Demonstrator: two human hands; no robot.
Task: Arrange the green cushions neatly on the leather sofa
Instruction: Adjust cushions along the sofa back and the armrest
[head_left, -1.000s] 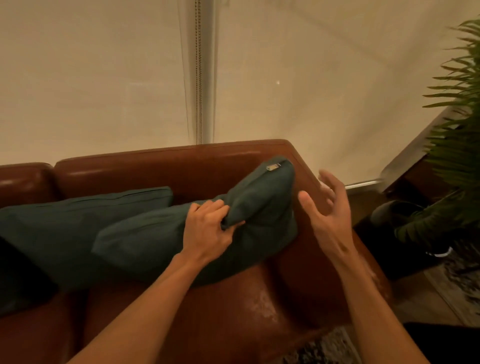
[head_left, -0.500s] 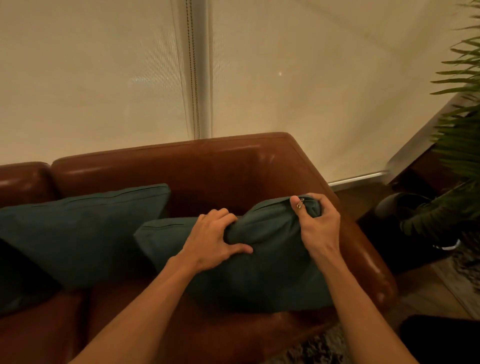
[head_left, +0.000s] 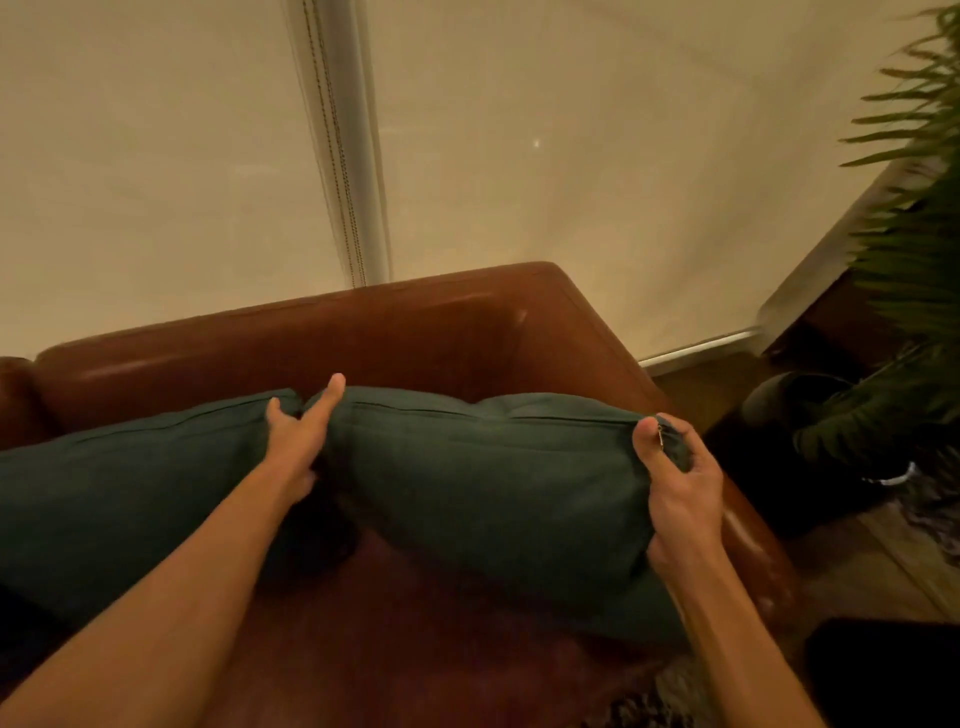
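Two dark green cushions stand side by side against the back of the brown leather sofa (head_left: 426, 332). The right cushion (head_left: 488, 483) is upright in the sofa's right corner. My right hand (head_left: 680, 483) pinches its upper right corner, by the zip pull. My left hand (head_left: 298, 436) is wedged in the gap between the two cushions at the right cushion's upper left corner, index finger stretched upward. The left cushion (head_left: 130, 499) leans against the backrest and runs off the frame's left edge.
Pale roller blinds (head_left: 519, 145) with a bead chain (head_left: 337, 171) hang behind the sofa. A potted fern (head_left: 914, 291) stands on the floor to the right, close to the sofa arm. A patterned rug edge (head_left: 654, 696) shows below the seat.
The right cushion has gone from lying slumped on the seat to standing upright against the backrest. My right hand took its corner; my left hand moved from its top to its left edge.
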